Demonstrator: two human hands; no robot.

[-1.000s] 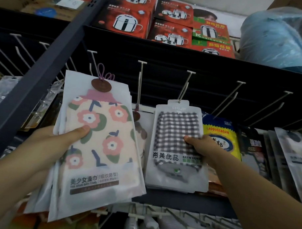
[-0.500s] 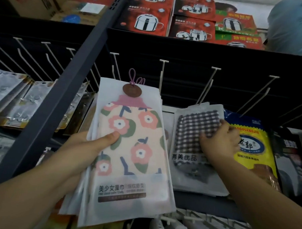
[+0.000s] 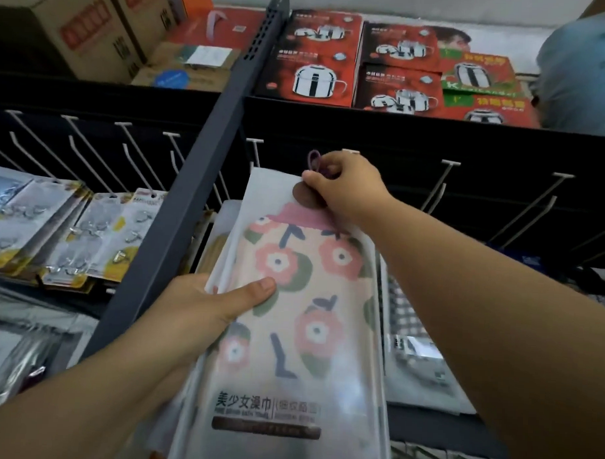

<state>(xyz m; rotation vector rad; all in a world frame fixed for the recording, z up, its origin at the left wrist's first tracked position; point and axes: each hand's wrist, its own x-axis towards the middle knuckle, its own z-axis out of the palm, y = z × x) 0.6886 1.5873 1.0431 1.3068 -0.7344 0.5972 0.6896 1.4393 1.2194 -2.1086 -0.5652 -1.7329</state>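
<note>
Far left, on the shelf, lie flat packs of little metal hooks. Next to them a grey post runs up the rack.

The left hand grips the flower towel pack by its left edge. The thumb lies on the front and the fingers are tucked behind, so it is closed on the pack. More packs seem to sit behind the front one.

The pack is held up in front of the rack, in the middle of the view. It looks light and soft, like a folded cloth in a thin plastic bag. The bag looks smooth and could slip, and it will bend if held by one corner only.

The right hand pinches the top of the pack, by the round brown tag and the purple loop. The loop is a good place to hold for hanging it up. White pegs stick out just behind.

A checked towel pack hangs lower right.
</note>
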